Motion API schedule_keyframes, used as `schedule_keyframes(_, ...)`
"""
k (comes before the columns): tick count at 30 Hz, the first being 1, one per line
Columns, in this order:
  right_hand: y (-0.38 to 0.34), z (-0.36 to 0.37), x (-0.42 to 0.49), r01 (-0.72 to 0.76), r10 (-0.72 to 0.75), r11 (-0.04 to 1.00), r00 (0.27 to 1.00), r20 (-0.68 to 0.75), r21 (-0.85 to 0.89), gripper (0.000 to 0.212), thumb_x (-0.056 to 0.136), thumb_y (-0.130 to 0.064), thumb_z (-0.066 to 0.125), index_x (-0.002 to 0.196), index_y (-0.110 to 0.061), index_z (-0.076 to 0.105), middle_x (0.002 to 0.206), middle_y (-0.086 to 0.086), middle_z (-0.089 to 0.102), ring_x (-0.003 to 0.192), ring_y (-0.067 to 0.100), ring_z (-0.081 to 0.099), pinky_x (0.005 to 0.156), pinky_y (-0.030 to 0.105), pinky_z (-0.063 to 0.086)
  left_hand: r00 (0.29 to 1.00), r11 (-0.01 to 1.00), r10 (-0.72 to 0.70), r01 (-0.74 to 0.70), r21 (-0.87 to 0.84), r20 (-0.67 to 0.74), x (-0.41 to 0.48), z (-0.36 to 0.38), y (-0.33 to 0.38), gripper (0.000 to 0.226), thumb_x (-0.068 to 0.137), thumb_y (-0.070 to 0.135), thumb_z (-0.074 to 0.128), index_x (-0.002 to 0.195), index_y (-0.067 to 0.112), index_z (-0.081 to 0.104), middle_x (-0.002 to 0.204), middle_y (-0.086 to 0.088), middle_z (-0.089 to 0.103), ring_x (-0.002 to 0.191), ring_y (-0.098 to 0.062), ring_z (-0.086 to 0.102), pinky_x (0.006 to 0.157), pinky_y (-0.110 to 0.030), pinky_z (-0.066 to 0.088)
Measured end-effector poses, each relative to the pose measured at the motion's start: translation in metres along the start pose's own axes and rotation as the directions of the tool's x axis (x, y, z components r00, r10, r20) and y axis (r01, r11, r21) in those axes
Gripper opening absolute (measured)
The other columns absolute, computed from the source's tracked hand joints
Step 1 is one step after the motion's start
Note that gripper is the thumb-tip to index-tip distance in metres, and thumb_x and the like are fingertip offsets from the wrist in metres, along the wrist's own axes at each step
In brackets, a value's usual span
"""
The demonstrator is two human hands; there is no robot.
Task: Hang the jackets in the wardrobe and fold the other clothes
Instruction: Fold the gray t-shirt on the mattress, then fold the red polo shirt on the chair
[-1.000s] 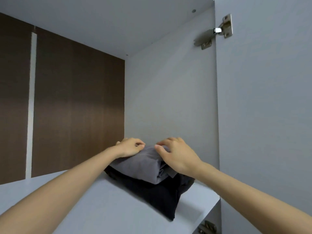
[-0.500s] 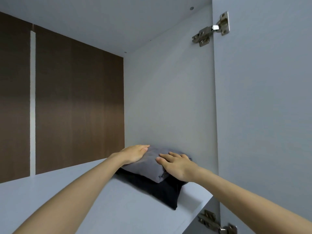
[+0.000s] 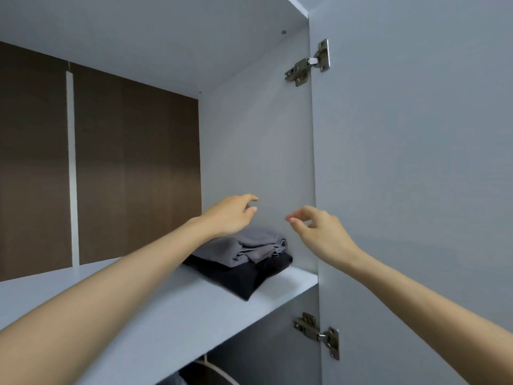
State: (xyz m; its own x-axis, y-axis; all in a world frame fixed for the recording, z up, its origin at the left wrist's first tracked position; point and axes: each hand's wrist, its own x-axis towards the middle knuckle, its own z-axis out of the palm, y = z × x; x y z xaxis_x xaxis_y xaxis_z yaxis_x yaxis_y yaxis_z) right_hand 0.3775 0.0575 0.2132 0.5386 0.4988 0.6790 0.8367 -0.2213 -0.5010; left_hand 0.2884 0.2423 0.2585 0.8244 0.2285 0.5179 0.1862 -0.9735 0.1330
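A folded grey garment (image 3: 244, 247) lies on top of a folded black garment (image 3: 244, 276) at the right end of the white wardrobe shelf (image 3: 155, 315), close to the side wall. My left hand (image 3: 230, 215) hovers just above the grey garment with loosely curled fingers and holds nothing. My right hand (image 3: 319, 232) hangs in the air to the right of the stack, fingers relaxed, also holding nothing. Neither hand touches the clothes.
The open white wardrobe door (image 3: 416, 190) stands at the right with an upper hinge (image 3: 308, 63) and a lower hinge (image 3: 317, 333). A brown panel (image 3: 125, 168) forms the wardrobe back. Below the shelf a hanger's curved edge (image 3: 216, 370) shows.
Both hands have lifted off the grey garment and drawn back from it. The stack stays on the shelf. My view has tilted back, showing the shelf's underside.
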Motion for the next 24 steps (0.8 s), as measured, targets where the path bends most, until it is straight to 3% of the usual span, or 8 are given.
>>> schedule_keyframes(4,0.006,-0.031,-0.037,0.068,-0.068,0.997,0.998,-0.005,0.030,0.022,0.097,-0.031,0.048,0.109,-0.025,0.065,0.105,-0.014,0.064,0.083,0.006,0.058,0.069,0.024,0.040,0.994,0.999,-0.040,0.043,0.017,-0.106,-0.043,-0.004,0.055,0.038,0.102,0.033,0.035,0.139,0.025,0.042,0.130,0.001,0.056,0.117,-0.017,0.050,0.082,-0.027,0.033)
schedule_keyframes(9,0.017,-0.062,-0.098,0.130,-0.130,0.991,0.989,0.073,0.010,0.019,0.096,-0.029,0.048,0.107,-0.027,0.063,0.097,-0.015,0.063,0.075,0.006,0.056,0.069,0.028,0.045,0.972,0.988,-0.126,0.106,-0.110,-0.198,-0.114,0.002,0.120,0.036,0.101,0.033,0.038,0.134,0.026,0.048,0.127,0.001,0.059,0.115,-0.017,0.053,0.092,-0.034,0.043)
schedule_keyframes(15,0.029,-0.094,-0.172,0.119,-0.123,0.992,0.971,0.206,0.031,0.021,0.095,-0.028,0.048,0.110,-0.025,0.062,0.101,-0.014,0.062,0.087,0.011,0.059,0.080,0.033,0.050,0.958,0.950,-0.212,0.155,-0.270,-0.196,-0.204,0.019,0.180,0.032,0.099,0.033,0.043,0.129,0.032,0.051,0.109,0.013,0.059,0.095,-0.003,0.055,0.077,-0.021,0.040)
schedule_keyframes(19,0.033,-0.118,-0.219,0.089,-0.115,0.989,0.968,0.224,0.121,0.015,0.095,-0.027,0.051,0.105,-0.028,0.063,0.093,-0.020,0.061,0.069,-0.003,0.055,0.067,0.019,0.043,0.929,0.886,-0.306,0.198,-0.420,-0.207,-0.258,0.031,0.216,0.029,0.098,0.032,0.046,0.125,0.036,0.054,0.108,0.019,0.058,0.093,0.007,0.054,0.080,-0.019,0.040)
schedule_keyframes(24,0.037,-0.150,-0.285,0.036,-0.072,0.983,0.978,0.198,0.182,0.013,0.094,-0.028,0.053,0.101,-0.031,0.064,0.093,-0.023,0.062,0.073,0.002,0.055,0.061,0.018,0.044,0.926,0.835,-0.325,0.185,-0.518,-0.193,-0.310,0.049,0.261,0.030,0.097,0.022,0.049,0.126,0.028,0.056,0.112,0.011,0.061,0.095,0.009,0.055,0.069,-0.001,0.041)
